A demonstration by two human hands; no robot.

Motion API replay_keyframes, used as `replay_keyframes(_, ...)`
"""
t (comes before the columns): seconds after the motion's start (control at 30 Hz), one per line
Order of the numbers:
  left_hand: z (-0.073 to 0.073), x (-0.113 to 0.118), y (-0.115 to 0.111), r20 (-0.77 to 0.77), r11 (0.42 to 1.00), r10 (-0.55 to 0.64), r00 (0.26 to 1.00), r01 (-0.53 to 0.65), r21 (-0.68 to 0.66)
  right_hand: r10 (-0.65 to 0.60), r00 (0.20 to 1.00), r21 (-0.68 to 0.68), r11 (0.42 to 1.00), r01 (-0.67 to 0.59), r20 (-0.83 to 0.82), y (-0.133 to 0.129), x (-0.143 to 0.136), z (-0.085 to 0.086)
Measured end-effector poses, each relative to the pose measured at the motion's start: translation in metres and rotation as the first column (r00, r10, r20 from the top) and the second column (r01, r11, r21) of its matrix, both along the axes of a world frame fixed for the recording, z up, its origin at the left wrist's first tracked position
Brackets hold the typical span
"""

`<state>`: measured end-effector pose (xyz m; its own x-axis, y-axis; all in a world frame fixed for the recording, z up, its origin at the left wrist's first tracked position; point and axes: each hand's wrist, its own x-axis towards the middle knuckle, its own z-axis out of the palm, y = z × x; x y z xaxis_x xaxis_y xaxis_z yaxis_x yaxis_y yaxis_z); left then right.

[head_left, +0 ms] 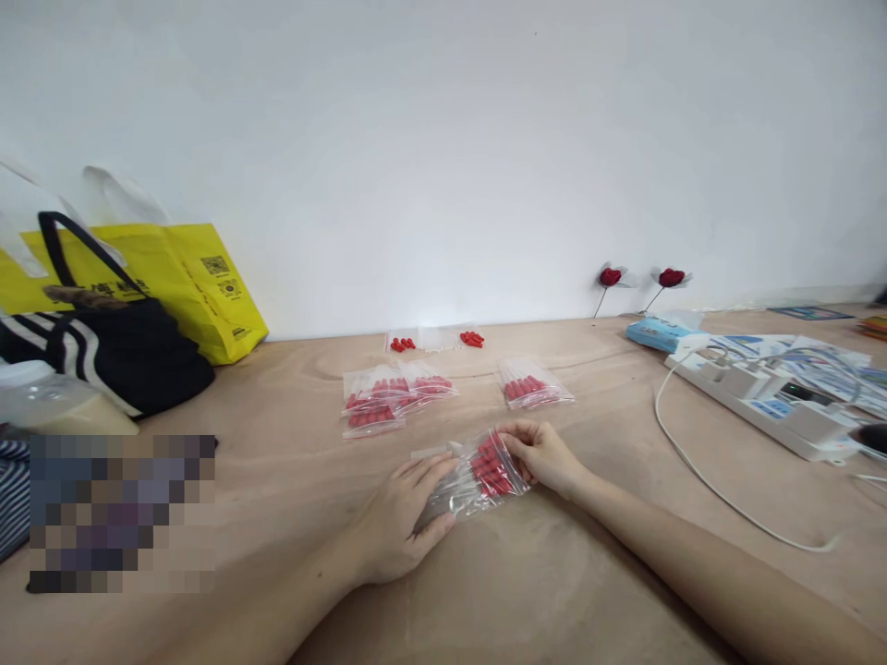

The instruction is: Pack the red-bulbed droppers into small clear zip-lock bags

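Between my two hands, a clear plastic bag point(491, 469) of red capsule-like pieces lies on the wooden table point(554, 591). My left hand point(408, 508) rests on the bag's left part, fingers spread and flat. At the right edge of the bag, my right hand point(537, 454) pinches the plastic between thumb and fingers. Beyond them lie several filled bags in an overlapping group point(378, 402) and another filled bag point(532, 383) to the right. Near the wall are two small clusters of red pieces, one on the left point(403, 344) and one on the right point(472, 339).
On the left stand a yellow bag point(208, 296), a black bag point(152, 351) and a jar point(62, 402); a blurred-out item lies nearer. At the right are a power strip point(762, 402) with a white cable point(699, 471), a blue packet point(655, 332) and two red roses point(610, 276).
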<state>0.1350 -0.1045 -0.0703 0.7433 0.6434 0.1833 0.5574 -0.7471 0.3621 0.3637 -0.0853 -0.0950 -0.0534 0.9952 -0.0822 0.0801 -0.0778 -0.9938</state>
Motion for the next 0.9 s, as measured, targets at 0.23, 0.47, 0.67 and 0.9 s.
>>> replay_keyframes(0.23,0.001,0.0,0.0,0.005,1.0,0.003,1.0,-0.003,0.008,0.059,0.995,0.058,0.996,-0.063,0.079,0.002,-0.002,-0.004)
replay_keyframes(0.47,-0.002,-0.001,0.001,-0.011,1.0,0.002,1.0,-0.002,0.013,-0.265,0.868,0.409,0.909,0.079,0.421,0.007,0.012,-0.004)
replay_keyframes(0.67,0.003,0.001,0.0,-0.06,1.0,-0.025,0.998,0.024,-0.017,-0.058,0.799,0.527,0.78,-0.338,0.598,0.008,0.032,-0.005)
replay_keyframes(0.9,0.002,0.009,0.039,-0.096,0.984,-0.149,0.984,0.157,0.084,-0.227,0.623,0.571,0.698,-0.432,0.749,-0.001,0.046,-0.004)
